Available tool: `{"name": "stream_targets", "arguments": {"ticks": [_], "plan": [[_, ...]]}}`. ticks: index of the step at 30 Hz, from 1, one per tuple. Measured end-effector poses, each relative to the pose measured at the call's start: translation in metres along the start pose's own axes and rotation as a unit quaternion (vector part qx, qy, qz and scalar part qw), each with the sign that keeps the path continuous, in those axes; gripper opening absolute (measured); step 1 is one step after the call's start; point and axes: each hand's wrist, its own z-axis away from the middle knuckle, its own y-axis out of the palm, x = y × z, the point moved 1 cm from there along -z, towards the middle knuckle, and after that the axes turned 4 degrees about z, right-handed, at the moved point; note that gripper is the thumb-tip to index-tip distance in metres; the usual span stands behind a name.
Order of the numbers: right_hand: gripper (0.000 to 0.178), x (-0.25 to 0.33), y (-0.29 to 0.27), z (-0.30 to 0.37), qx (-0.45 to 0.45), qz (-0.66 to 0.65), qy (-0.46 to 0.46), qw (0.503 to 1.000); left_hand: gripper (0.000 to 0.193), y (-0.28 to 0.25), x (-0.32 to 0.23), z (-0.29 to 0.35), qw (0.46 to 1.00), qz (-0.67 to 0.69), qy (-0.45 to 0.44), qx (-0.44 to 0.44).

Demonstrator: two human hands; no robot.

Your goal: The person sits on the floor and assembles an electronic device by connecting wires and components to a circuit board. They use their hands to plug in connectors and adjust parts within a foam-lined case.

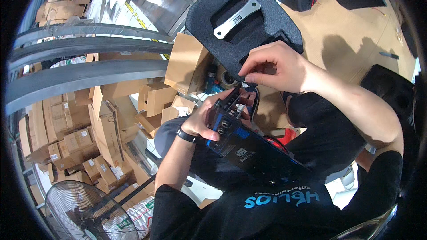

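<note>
My left hand (207, 118) grips one end of a black amplifier panel (249, 151), with its thumb over the face near two round sockets. The panel lies tilted across my lap, and its circuit board and wires face away from me. At the panel's far corner, my right hand (278, 69) pinches a small white piece (244, 84), perhaps a wire connector; the fingers partly hide it. Just beyond stands a dark grey textured speaker cabinet (202, 15) with a white bar handle (237, 19) across its recess.
Cardboard boxes (187, 62) and metal shelf rails (89, 75) stand on the left. A cordless drill (211, 80) and a tape roll (227, 79) lie beside the cabinet. A red tool (289, 137) is by my legs. A fan (80, 209) stands lower left; a knife (389, 55) lies far right.
</note>
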Motion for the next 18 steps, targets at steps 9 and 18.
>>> {"name": "stream_targets", "arguments": {"ticks": [9, 18], "plan": [[0.013, -0.002, 0.005, 0.007, 0.025, -0.008, -0.01, 1.0, 0.129, -0.02, 0.031, -0.005, 0.998, -0.042, -0.017, 0.035], [0.012, 0.005, 0.023, 0.017, 0.052, 0.044, -0.001, 0.998, 0.135, -0.036, 0.038, -0.001, 0.992, -0.12, -0.034, -0.001]]}}
